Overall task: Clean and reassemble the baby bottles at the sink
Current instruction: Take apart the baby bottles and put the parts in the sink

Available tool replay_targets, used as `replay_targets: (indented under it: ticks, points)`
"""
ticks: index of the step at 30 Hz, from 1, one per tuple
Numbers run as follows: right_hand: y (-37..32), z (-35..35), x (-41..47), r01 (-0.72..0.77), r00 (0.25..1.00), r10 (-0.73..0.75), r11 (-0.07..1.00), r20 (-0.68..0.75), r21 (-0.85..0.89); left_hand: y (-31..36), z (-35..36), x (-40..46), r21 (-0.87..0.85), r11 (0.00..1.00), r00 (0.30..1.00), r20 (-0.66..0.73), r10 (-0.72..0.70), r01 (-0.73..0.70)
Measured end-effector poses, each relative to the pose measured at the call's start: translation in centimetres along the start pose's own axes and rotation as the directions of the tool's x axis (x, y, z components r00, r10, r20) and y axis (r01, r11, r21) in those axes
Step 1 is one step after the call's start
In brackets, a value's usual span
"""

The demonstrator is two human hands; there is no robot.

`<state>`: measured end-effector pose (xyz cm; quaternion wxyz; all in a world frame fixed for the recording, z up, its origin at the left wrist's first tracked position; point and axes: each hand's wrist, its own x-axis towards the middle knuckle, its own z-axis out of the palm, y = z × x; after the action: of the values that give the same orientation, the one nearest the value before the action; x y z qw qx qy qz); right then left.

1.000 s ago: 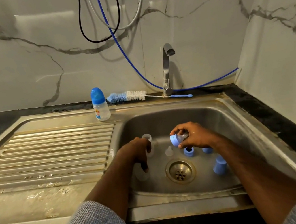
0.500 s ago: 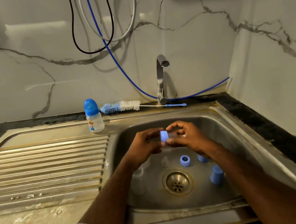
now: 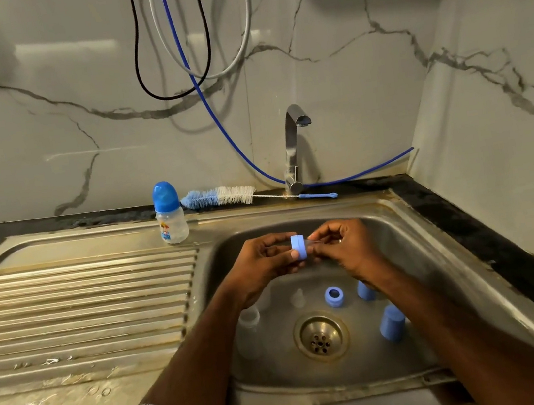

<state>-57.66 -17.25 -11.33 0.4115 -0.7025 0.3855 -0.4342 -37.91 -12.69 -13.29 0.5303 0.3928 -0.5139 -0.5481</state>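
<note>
Marble-veined wall panels back a stainless steel sink (image 3: 443, 280) at frame centre, where the left hand (image 3: 261, 265) and right hand (image 3: 345, 246) pinch a blue plastic screw ring (image 3: 299, 247) between them above the basin; an assembled blue-capped baby bottle (image 3: 169, 213) stands upper left, its printed label unreadable

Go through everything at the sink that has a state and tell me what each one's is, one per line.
Left hand: pinches the blue ring.
Right hand: pinches the clear teat.
Blue ring: held above the basin.
Clear teat: partly hidden by fingers.
Capped bottle: upright, assembled.
Tap: no water running.
Bottle brush: lying flat.
Loose ring: in the basin.
Blue cap: in the basin.
</note>
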Motion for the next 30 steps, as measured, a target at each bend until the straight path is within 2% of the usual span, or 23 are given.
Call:
replay_targets:
  ticks: [5,9,15,19,22,27,30]
  points:
    - [0.0,0.8,0.1,0.062,0.993,-0.07,0.994,-0.093,-0.085,0.3,0.4,0.1,-0.005,1.0,1.0,-0.001,0.01,-0.01]
    - [-0.3,0.8,-0.1,0.136,0.988,-0.145,0.976,-0.046,-0.168,0.6,0.3,-0.1,-0.012,1.0,1.0,0.02,0.013,-0.013]
    - [-0.2,0.2,-0.2,0.094,0.995,-0.087,0.977,0.046,-0.192,0.1,-0.2,-0.4,0.027,1.0,1.0,0.015,-0.015,0.015]
    - [-0.1,-0.1,-0.5,-0.062,0.992,0.065,0.998,0.109,-0.027,-0.3,-0.5,-0.2,0.057,0.998,1.0,-0.002,-0.018,0.018]
    - [-0.2,0.3,-0.6,-0.17,0.981,0.161,0.983,0.104,0.074,-0.5,-0.7,-0.2,0.066,0.997,1.0,-0.007,-0.029,0.029]
    - [-0.3,0.7,-0.7,-0.176,0.982,0.174,0.984,0.07,0.022,-0.5,-0.3,-0.1,0.131,0.991,1.0,0.007,-0.017,0.016]
    - [-0.4,0.6,-0.7,-0.229,0.973,0.231,0.953,0.013,0.198,0.0,0.2,0.0,0.072,0.997,1.0,-0.003,0.004,-0.003]
